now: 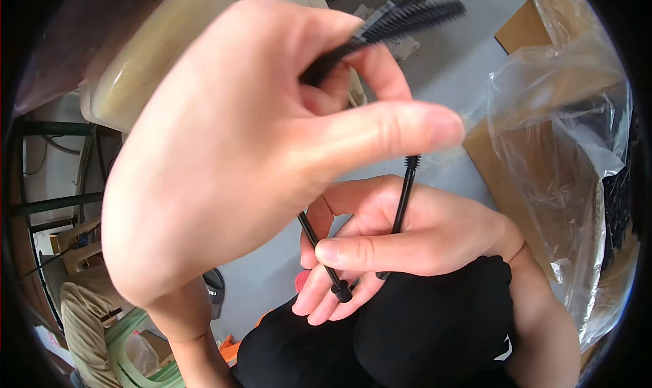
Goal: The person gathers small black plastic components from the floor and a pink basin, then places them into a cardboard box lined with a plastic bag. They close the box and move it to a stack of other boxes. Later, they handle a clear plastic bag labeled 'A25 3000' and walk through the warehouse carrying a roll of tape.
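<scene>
My left hand (224,136) is raised close in front of me, its fingers curled round several black mascara-type brushes (421,20) whose bristled heads stick out past the index finger. Its thumb reaches right, over the bristled top of a thin black wand (405,198); whether it touches that is hidden. Below, my right hand (421,228) is palm up with the fingers bent. This wand slants up out of it. Its thumb presses a second black wand (318,242), with a knobbed lower end, against the fingers. The upper end of the second wand is hidden behind my left hand.
On the right, a clear plastic bag (557,136) with black pieces inside lines a cardboard box (523,184). A pale yellow rounded surface (149,48) is at upper left. A green metal frame (58,203) and a khaki trouser leg (88,313) show at left. A dark shoe (214,293) is on the grey floor.
</scene>
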The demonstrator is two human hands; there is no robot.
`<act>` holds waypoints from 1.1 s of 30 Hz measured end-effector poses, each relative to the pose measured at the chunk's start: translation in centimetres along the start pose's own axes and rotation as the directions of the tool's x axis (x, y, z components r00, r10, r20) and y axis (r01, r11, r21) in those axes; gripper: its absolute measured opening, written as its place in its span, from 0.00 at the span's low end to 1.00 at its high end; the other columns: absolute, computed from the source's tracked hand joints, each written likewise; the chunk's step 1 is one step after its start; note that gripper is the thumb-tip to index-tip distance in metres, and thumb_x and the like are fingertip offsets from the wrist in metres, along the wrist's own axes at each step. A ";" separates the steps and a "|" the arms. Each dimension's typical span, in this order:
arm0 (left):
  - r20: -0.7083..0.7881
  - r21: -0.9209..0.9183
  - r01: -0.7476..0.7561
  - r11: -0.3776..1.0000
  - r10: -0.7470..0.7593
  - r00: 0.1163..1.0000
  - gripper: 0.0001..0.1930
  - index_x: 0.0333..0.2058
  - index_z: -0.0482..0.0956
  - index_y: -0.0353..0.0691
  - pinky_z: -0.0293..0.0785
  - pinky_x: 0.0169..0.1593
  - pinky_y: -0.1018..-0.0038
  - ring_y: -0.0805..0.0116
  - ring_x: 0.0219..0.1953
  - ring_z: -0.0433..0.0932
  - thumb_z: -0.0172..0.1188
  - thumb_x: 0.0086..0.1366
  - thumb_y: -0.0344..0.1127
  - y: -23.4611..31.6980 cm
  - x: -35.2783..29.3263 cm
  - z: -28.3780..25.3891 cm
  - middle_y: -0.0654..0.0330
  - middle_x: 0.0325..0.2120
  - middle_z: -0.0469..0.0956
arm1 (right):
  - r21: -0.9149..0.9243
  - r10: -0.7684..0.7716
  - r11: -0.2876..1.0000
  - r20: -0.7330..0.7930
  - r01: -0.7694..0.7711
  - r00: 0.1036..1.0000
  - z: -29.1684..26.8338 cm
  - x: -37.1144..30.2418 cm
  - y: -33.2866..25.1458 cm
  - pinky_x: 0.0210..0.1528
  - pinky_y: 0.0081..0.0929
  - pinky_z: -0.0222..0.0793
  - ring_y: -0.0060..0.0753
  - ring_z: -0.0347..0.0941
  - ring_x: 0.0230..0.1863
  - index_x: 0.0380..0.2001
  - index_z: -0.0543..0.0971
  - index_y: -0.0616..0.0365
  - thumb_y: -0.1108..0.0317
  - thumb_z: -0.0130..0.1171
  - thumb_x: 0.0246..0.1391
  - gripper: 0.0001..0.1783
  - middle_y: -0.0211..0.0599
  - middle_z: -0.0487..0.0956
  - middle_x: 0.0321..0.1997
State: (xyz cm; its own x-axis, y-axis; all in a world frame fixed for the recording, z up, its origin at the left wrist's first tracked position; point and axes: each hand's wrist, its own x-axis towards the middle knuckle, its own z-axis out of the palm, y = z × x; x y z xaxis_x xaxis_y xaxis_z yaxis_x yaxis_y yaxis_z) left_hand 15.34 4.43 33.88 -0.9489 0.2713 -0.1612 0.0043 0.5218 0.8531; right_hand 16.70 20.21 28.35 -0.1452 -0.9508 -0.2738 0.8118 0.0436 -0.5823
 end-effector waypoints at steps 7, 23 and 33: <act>0.178 -0.041 0.046 0.998 -0.038 0.983 0.14 0.28 0.77 0.33 0.64 0.30 0.84 0.83 0.25 0.69 0.64 0.55 0.40 0.5 1.5 0.2 0.63 0.24 0.76 | -0.003 0.002 1.000 -0.016 -0.002 1.000 -0.1 -0.7 -0.1 0.45 0.34 0.73 0.40 0.75 0.43 0.40 0.65 0.63 0.64 0.45 0.61 0.12 0.49 0.75 0.40; 0.229 -0.280 0.004 0.960 0.062 0.972 0.14 0.33 0.79 0.33 0.66 0.43 0.79 0.75 0.37 0.74 0.57 0.58 0.40 -0.9 1.2 0.4 0.59 0.31 0.78 | -0.013 -0.020 1.000 0.037 0.021 0.999 -0.4 -0.9 -0.2 0.44 0.34 0.75 0.40 0.74 0.44 0.41 0.65 0.63 0.66 0.43 0.61 0.11 0.50 0.74 0.42; 0.290 -0.316 0.001 0.949 0.096 0.952 0.15 0.35 0.78 0.32 0.64 0.45 0.79 0.74 0.38 0.74 0.55 0.58 0.40 -1.3 1.7 -0.5 0.58 0.33 0.79 | -0.019 -0.014 1.000 -0.015 0.014 1.000 -0.2 -1.1 -0.3 0.42 0.35 0.75 0.40 0.75 0.43 0.40 0.65 0.62 0.66 0.43 0.61 0.10 0.49 0.74 0.42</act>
State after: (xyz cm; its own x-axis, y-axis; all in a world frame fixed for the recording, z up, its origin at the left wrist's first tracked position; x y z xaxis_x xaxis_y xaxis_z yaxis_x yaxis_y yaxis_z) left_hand 13.62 3.80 32.71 -0.8113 0.5434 -0.2156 -0.0960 0.2399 0.9660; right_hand 16.49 21.29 28.70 -0.1654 -0.9466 -0.2767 0.7985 0.0362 -0.6009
